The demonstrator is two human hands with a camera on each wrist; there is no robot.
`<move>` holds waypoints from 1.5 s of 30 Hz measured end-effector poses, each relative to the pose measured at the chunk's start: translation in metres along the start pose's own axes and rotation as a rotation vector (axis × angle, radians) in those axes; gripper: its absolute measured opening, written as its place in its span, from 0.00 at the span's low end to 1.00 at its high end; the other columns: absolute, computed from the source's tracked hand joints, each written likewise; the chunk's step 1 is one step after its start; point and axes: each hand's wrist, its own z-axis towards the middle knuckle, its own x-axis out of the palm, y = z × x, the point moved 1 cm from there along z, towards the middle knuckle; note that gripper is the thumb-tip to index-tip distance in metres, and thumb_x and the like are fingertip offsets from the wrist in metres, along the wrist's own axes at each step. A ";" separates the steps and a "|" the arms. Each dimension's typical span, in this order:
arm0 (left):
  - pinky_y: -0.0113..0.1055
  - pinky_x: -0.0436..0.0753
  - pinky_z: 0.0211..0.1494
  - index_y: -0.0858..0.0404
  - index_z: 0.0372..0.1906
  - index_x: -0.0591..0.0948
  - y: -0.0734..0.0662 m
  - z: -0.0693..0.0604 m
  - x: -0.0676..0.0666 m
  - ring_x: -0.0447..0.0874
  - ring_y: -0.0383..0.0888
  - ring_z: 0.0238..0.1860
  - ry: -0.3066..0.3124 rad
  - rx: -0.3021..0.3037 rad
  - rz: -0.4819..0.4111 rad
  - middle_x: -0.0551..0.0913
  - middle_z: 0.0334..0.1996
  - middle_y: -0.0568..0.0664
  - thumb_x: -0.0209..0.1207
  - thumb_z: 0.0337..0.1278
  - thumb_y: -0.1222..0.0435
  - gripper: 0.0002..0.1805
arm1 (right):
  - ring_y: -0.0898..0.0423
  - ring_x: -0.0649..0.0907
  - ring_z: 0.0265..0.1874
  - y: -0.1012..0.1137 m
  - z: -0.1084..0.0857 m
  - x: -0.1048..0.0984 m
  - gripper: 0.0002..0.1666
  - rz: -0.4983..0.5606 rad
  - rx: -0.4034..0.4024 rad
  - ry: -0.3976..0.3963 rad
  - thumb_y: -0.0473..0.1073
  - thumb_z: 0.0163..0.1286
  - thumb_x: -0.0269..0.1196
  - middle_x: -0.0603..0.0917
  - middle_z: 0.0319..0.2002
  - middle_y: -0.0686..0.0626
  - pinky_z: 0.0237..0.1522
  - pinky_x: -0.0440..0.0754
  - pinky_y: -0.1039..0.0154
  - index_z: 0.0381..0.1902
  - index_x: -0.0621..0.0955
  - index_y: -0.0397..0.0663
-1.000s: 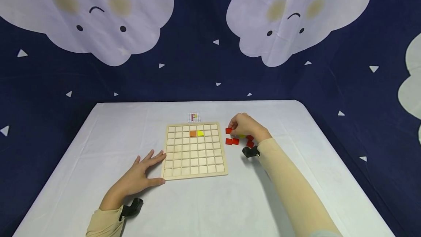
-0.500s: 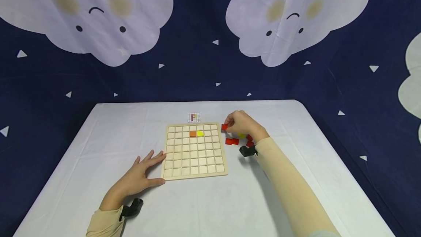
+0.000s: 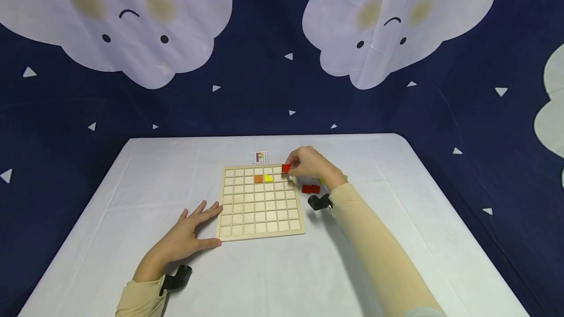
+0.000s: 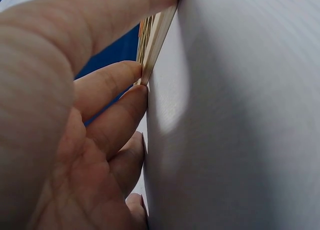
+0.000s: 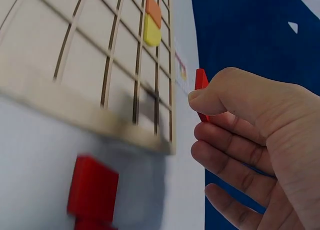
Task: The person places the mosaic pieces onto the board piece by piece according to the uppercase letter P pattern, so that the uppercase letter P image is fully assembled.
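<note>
A wooden grid board [image 3: 260, 216] lies flat on the white table. In its second row from the far side sit an orange square tile [image 3: 258, 178] and, touching it on the right, a yellow tile [image 3: 268, 178] with one rounded corner. My left hand [image 3: 185, 238] rests at the board's left edge, fingers spread and thumb by the near corner. Above the far right corner of the board, my right hand [image 3: 310, 163] pinches a red square tile [image 5: 201, 93] between thumb and fingers. Two more red tiles [image 3: 311, 189] lie on the table right of the board.
A small printed pattern card [image 3: 260, 157] lies just beyond the board's far edge. Partly hidden behind the right wrist are a yellow piece [image 3: 321, 181] and a green piece [image 3: 345, 177]. A dark blue cloth with clouds [image 3: 255, 106] hangs behind the table.
Lifting a red tile from beside the board, my right hand has carried it left to above the far right corner. My left hand stays where it was.
</note>
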 end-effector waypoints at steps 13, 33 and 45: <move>0.80 0.40 0.81 0.58 0.78 0.75 0.003 -0.002 0.002 0.51 0.72 0.85 -0.003 0.004 0.002 0.69 0.81 0.58 0.80 0.51 0.50 0.48 | 0.55 0.88 0.46 0.024 0.010 0.021 0.13 0.004 -0.062 0.021 0.41 0.68 0.74 0.93 0.46 0.49 0.55 0.89 0.59 0.49 0.90 0.45; 0.81 0.41 0.80 0.58 0.78 0.76 -0.002 0.000 -0.001 0.52 0.72 0.85 0.002 0.009 -0.007 0.69 0.81 0.58 0.80 0.52 0.49 0.48 | 0.56 0.88 0.46 0.060 0.025 0.050 0.11 -0.066 -0.104 0.052 0.41 0.70 0.73 0.92 0.46 0.51 0.56 0.87 0.57 0.49 0.89 0.48; 0.80 0.42 0.81 0.58 0.78 0.75 -0.002 -0.001 -0.002 0.51 0.72 0.85 0.009 -0.005 0.002 0.69 0.81 0.59 0.80 0.52 0.48 0.48 | 0.59 0.84 0.39 0.067 0.036 0.070 0.12 -0.137 -0.092 0.019 0.41 0.68 0.74 0.91 0.41 0.53 0.48 0.85 0.61 0.48 0.90 0.49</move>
